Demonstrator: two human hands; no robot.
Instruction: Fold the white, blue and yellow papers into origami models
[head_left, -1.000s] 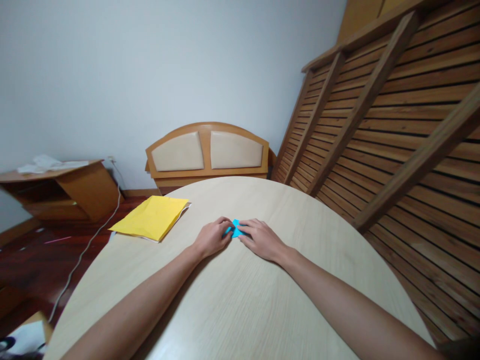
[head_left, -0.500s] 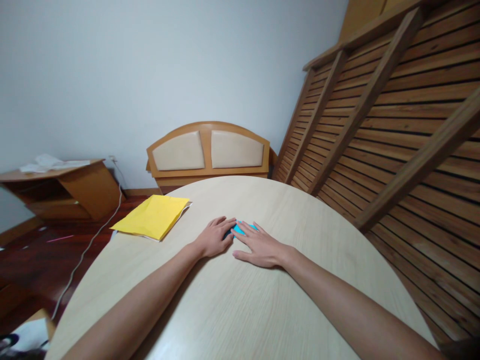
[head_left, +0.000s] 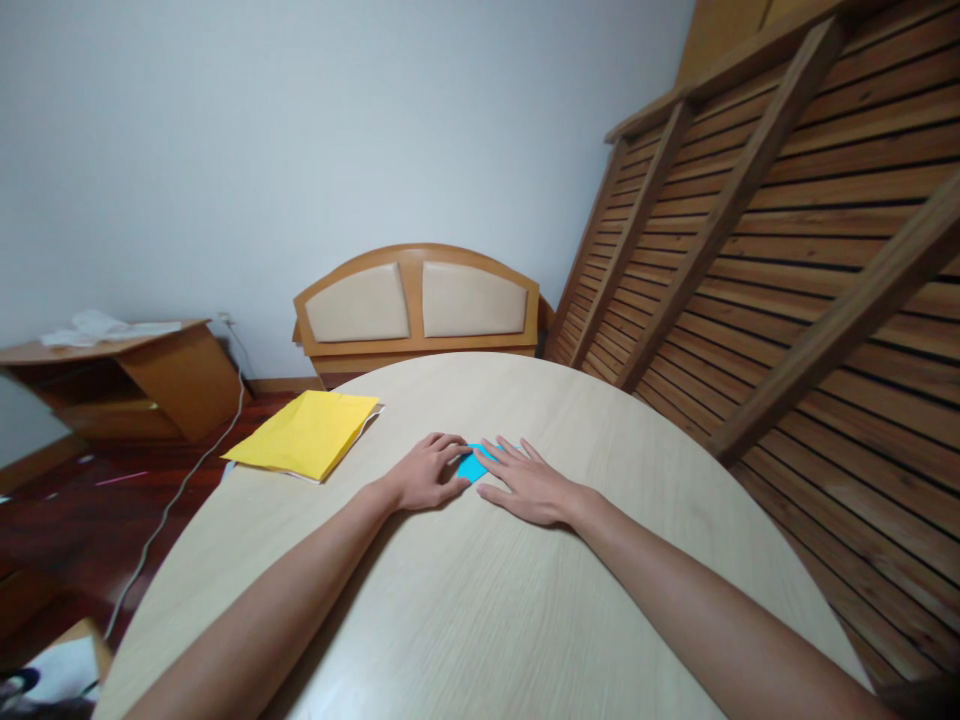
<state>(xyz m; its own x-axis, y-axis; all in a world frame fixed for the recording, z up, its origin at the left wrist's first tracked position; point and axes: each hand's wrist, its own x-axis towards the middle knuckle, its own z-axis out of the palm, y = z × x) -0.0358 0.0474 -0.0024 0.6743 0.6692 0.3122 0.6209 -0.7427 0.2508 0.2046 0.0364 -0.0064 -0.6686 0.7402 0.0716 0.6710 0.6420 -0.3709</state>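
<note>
- Blue paper (head_left: 472,466) lies flat on the round table (head_left: 480,600) — wedged between both hands.
- Left hand (head_left: 426,474) curled, fingertips pinning its left edge.
- Right hand (head_left: 529,482) spread flat — fingers pressing its right side.

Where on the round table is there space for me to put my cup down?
The table is bare right of the right hand out to its edge, behind the blue paper toward the far rim, and in front between the arms. It is crowded in the middle, where the left hand and right hand press the paper, and by the yellow envelope at the left edge.
</note>
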